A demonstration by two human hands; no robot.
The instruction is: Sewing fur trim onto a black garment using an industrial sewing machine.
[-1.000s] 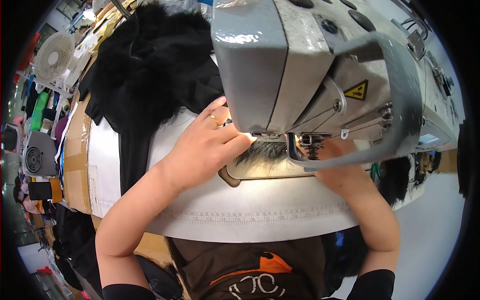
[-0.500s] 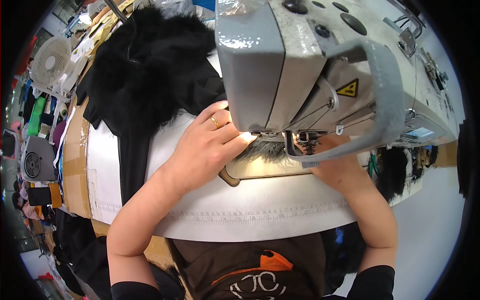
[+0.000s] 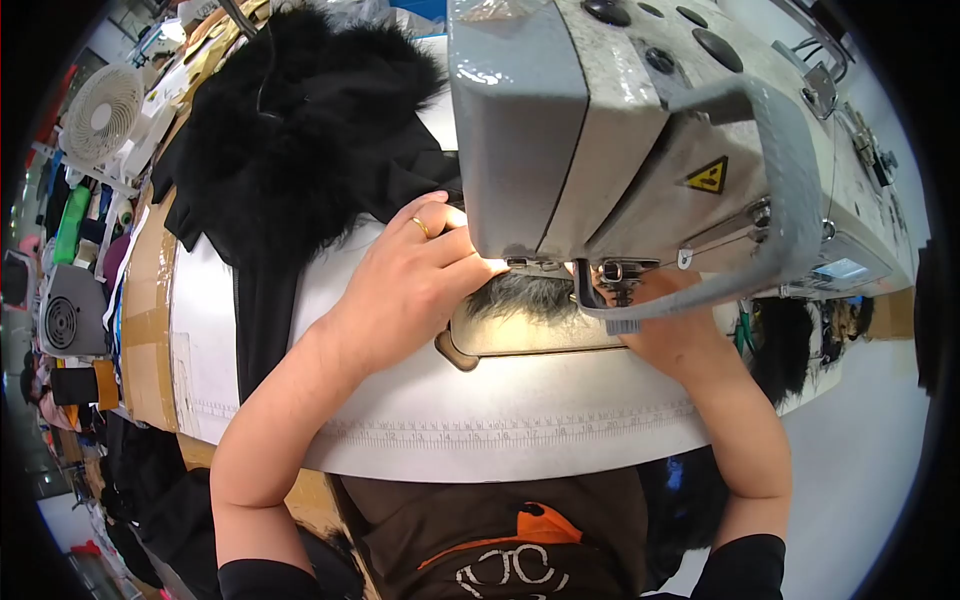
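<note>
A sewing machine [image 3: 520,140] stands before me, its lamp lighting the plate under the needle. Black furry fabric [image 3: 530,296] lies beneath the machine head, its fur fringing out toward me. My left hand [image 3: 422,268], with a ring on one finger, is closed on that fabric at its left side; some fingertips vanish behind the head. To the right of the needle area, my right hand [image 3: 675,325] reaches in beside the fabric, its fingers hidden by the machine's grey guard bar [image 3: 775,200]. A black fur-trimmed garment [image 3: 300,150] is heaped on the left of the table.
A ruler strip [image 3: 450,437] runs along the near part of the white table [image 3: 540,400]. Black fur [image 3: 783,345] and green-handled snips [image 3: 743,330] lie at the right. On the far left stand a white fan [image 3: 105,115] and a grey speaker-like box [image 3: 70,312].
The view has shifted slightly, so the machine appears a little farther right. Both hands keep nearly the same places by the fabric.
</note>
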